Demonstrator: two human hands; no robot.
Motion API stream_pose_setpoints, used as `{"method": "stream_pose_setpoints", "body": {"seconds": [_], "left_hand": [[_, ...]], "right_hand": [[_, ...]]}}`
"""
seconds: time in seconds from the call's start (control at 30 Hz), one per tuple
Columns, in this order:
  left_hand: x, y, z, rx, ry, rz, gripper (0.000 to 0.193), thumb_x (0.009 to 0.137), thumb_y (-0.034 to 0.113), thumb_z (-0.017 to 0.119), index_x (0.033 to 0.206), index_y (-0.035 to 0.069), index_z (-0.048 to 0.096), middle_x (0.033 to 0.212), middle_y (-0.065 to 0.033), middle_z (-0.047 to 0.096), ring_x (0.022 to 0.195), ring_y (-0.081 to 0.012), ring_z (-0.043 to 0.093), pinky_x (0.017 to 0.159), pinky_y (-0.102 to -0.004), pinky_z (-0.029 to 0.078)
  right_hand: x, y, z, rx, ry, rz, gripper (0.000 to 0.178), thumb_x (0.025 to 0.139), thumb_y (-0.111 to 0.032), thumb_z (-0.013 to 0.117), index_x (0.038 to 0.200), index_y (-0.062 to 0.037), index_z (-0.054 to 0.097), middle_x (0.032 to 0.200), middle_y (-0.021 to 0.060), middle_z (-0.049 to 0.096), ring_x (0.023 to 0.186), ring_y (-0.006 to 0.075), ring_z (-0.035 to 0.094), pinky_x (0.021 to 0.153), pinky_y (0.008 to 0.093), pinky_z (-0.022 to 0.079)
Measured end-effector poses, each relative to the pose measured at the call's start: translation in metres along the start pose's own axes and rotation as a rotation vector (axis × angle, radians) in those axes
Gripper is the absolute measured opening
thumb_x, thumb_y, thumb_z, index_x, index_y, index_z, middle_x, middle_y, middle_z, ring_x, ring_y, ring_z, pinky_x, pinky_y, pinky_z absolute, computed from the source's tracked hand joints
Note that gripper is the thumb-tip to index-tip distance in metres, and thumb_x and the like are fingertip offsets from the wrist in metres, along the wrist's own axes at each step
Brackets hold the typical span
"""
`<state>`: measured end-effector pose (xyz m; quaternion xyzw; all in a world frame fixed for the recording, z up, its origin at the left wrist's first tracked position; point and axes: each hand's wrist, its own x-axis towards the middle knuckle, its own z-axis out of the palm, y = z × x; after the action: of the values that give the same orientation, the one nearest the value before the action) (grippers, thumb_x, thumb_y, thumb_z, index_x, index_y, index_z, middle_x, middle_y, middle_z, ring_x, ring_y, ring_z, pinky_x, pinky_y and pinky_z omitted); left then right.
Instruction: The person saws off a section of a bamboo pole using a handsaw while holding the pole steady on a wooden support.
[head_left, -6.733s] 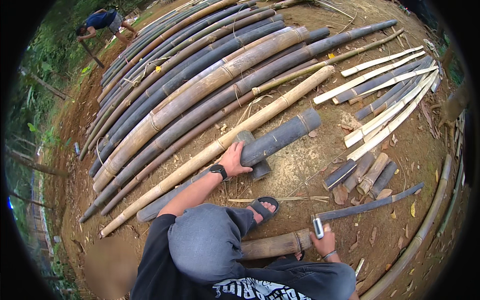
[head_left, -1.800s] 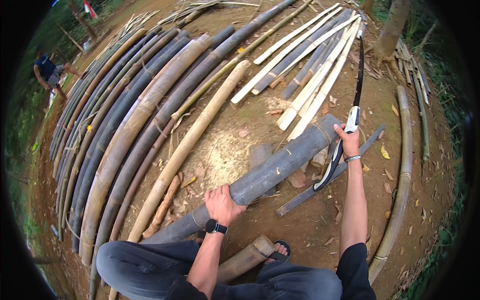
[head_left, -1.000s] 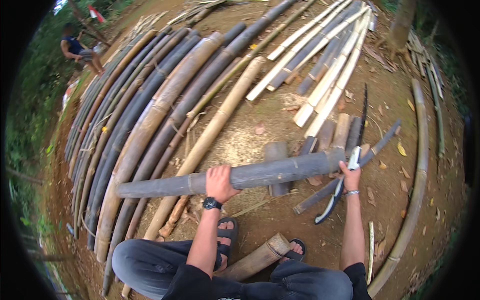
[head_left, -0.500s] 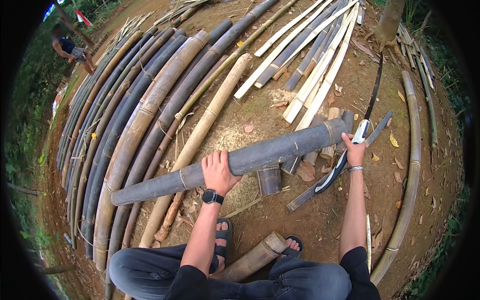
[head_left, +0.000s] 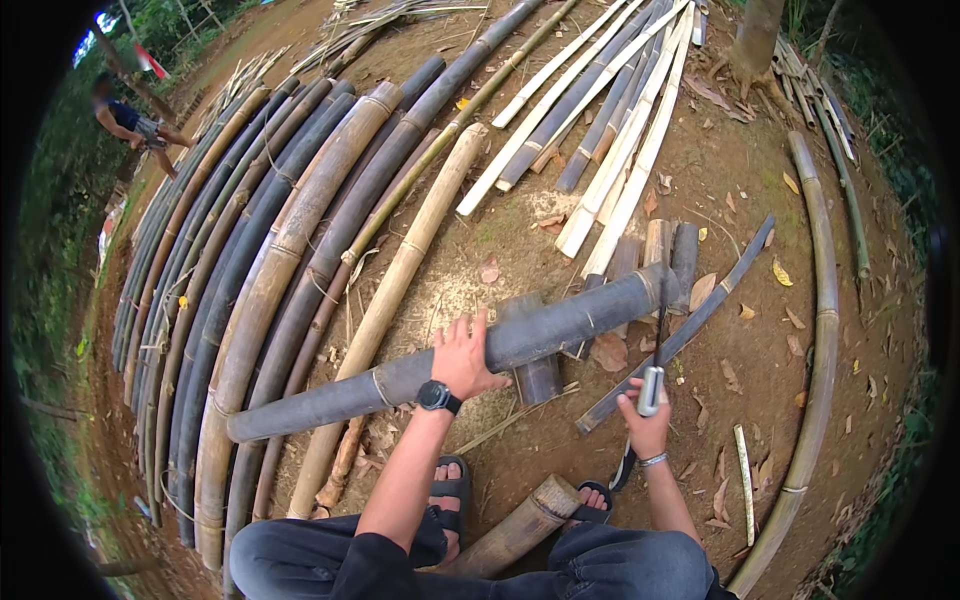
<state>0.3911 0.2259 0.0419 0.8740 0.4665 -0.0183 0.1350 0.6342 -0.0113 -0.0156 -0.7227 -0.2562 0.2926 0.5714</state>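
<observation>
My left hand (head_left: 462, 358) is clamped over the middle of a dark bamboo pole (head_left: 560, 325), its fingers draped across the top. The pole slants up to the right, resting over a short dark bamboo piece (head_left: 540, 380). Its left end lies against the row of poles. In my right hand (head_left: 648, 425) is the light grip of a curved handsaw (head_left: 652, 388), its black handle end showing below near my wrist. The thin saw blade points away from me and reaches the pole's right end; whether its teeth touch the bamboo I cannot tell.
Long bamboo poles (head_left: 290, 225) lie side by side at the left. Split pale strips (head_left: 625, 140) fan out at the back. A dark strip (head_left: 715, 300) lies right of the saw. A thick bamboo length (head_left: 515, 525) sits between my feet. Another person (head_left: 125, 120) stands far left.
My right hand has brought the saw down and nearer me, its blade swinging to the pole's right end. The pole has tilted and shifted slightly; my left hand has moved right along it.
</observation>
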Motion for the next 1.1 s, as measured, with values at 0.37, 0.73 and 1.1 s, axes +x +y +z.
{"method": "stream_pose_setpoints", "body": {"seconds": [0.37, 0.73, 1.1], "left_hand": [[0.000, -0.001, 0.009, -0.048, 0.007, 0.030, 0.119, 0.056, 0.047, 0.091, 0.152, 0.004, 0.034, 0.141, -0.0230, 0.050, 0.133, -0.0388, 0.048, 0.113, -0.0495, 0.035], [0.159, -0.047, 0.046, -0.428, -0.413, 0.105, 0.066, 0.088, 0.053, 0.068, 0.127, -0.001, 0.065, 0.124, -0.0209, 0.067, 0.117, -0.0330, 0.063, 0.101, -0.0409, 0.049], [0.174, -0.082, 0.041, -0.284, -0.675, 0.106, 0.046, 0.082, 0.050, 0.075, 0.109, 0.013, 0.078, 0.115, -0.0129, 0.073, 0.110, -0.0285, 0.066, 0.100, -0.0413, 0.048]], "right_hand": [[0.144, -0.053, -0.016, -0.376, 0.228, -0.254, 0.066, 0.068, -0.029, 0.091, 0.112, 0.0067, 0.059, 0.095, 0.0199, 0.068, 0.091, 0.0356, 0.067, 0.084, 0.0425, 0.052], [0.199, -0.046, -0.018, -0.398, 0.091, -0.273, 0.062, 0.066, -0.023, 0.092, 0.111, 0.0042, 0.059, 0.092, 0.0164, 0.070, 0.084, 0.0295, 0.068, 0.076, 0.0395, 0.053], [0.207, -0.058, -0.015, -0.392, 0.081, -0.244, 0.059, 0.069, -0.021, 0.091, 0.112, 0.0045, 0.059, 0.092, 0.0165, 0.071, 0.084, 0.0267, 0.068, 0.076, 0.0384, 0.053]]}}
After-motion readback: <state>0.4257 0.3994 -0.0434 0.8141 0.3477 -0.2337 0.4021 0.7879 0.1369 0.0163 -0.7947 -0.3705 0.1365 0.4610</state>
